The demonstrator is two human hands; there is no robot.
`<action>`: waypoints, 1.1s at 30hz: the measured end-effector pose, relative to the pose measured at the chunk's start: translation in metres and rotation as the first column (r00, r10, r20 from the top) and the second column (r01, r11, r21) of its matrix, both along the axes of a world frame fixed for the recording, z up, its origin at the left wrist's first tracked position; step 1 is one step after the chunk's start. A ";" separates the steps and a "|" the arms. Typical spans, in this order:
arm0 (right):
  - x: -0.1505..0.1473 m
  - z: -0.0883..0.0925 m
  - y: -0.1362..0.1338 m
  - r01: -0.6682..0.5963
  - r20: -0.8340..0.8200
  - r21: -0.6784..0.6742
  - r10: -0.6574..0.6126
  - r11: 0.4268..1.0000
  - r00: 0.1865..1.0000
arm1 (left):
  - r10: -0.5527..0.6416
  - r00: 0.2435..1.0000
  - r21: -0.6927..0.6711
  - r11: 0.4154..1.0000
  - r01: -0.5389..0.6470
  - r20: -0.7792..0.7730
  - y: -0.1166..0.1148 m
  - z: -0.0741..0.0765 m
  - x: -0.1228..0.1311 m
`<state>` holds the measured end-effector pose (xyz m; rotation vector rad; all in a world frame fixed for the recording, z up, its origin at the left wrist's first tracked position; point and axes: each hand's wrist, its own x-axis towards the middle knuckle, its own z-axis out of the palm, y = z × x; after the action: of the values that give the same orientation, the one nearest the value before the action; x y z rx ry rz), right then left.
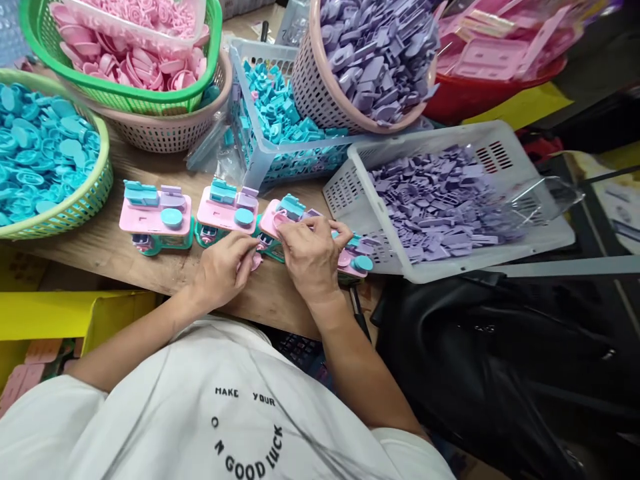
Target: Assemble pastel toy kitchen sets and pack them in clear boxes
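Note:
Several pink toy kitchen units stand in a row on the wooden table (150, 263). The first unit (156, 217) and the second (227, 212) carry teal and purple fittings on top. My right hand (311, 257) is curled over a third unit (281, 220), its fingertips pinching a small pink part against the unit's top. My left hand (226, 268) is closed beside it, holding small pink pieces near the unit's lower left. A fourth unit (354, 261) pokes out to the right of my right hand.
A white crate of purple parts (525, 230) lies at right. Behind stand a blue crate of teal parts (250, 160), a pink basket of purple parts (310, 87), green baskets with teal pieces (75, 207) and pink pieces (125, 100). A black bag (500, 373) sits low right.

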<state>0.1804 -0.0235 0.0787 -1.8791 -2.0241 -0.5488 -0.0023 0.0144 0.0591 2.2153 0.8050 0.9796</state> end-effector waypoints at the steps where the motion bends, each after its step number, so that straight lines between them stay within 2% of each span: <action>1: -0.001 0.006 0.002 -0.022 0.049 -0.042 0.024 0.999 0.998 | -0.023 0.997 0.033 0.999 0.026 -0.078 -0.001 -0.003 0.000; 5: -0.002 0.028 0.013 -0.123 0.203 -0.201 0.164 0.972 0.965 | -0.006 0.929 0.098 0.994 0.045 -0.371 -0.004 -0.009 0.002; 9: 0.002 0.030 0.012 -0.125 0.219 -0.232 0.177 0.965 0.960 | 0.010 0.868 0.060 0.998 0.023 -0.497 -0.005 -0.008 0.003; 15: -0.004 0.013 0.004 -0.067 0.031 -0.172 0.074 0.983 0.997 | 0.006 0.738 -0.058 0.996 -0.061 -0.675 -0.001 -0.005 0.013; 18: -0.006 0.012 0.005 -0.044 -0.070 -0.193 0.031 0.980 0.997 | 0.041 0.687 -0.041 0.994 -0.103 -0.726 0.001 -0.005 0.023; 20: 0.001 0.013 -0.003 -0.069 -0.136 -0.160 0.048 0.985 0.990 | 0.039 0.684 -0.028 0.996 -0.087 -0.728 0.003 -0.006 0.027; 23: 0.023 0.007 -0.041 -0.076 -0.229 0.020 0.079 0.997 0.970 | 0.023 0.757 -0.015 0.999 -0.043 -0.653 0.003 -0.009 0.027; 25: 0.038 -0.008 -0.075 0.029 -0.313 0.139 0.016 0.990 0.950 | -0.024 0.853 -0.032 0.999 0.008 -0.522 -0.001 -0.013 0.027; 26: 0.043 -0.019 -0.091 0.100 -0.362 0.154 -0.038 0.983 0.931 | -0.066 0.901 -0.055 0.997 0.046 -0.429 -0.003 -0.015 0.028; 28: 0.049 -0.042 -0.114 0.226 -0.435 0.085 -0.168 0.970 0.885 | -0.154 0.964 -0.109 0.985 0.133 -0.219 -0.010 -0.019 0.031; 30: 0.049 -0.065 -0.124 0.300 -0.450 -0.021 -0.277 0.954 0.849 | -0.202 0.978 -0.161 0.968 0.191 -0.057 -0.017 -0.022 0.037; 32: 0.047 -0.080 -0.125 0.337 -0.454 -0.073 -0.332 0.939 0.827 | -0.227 0.974 -0.263 0.938 0.224 0.020 -0.023 -0.024 0.043; 33: 0.046 -0.084 -0.123 0.337 -0.469 -0.078 -0.333 0.938 0.818 | -0.239 0.970 -0.355 0.904 0.239 0.043 -0.025 -0.024 0.045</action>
<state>0.2264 -0.1466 -0.0051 -2.1231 -1.3826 -0.1421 0.0426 -0.0107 0.0348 1.9395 0.6339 0.6525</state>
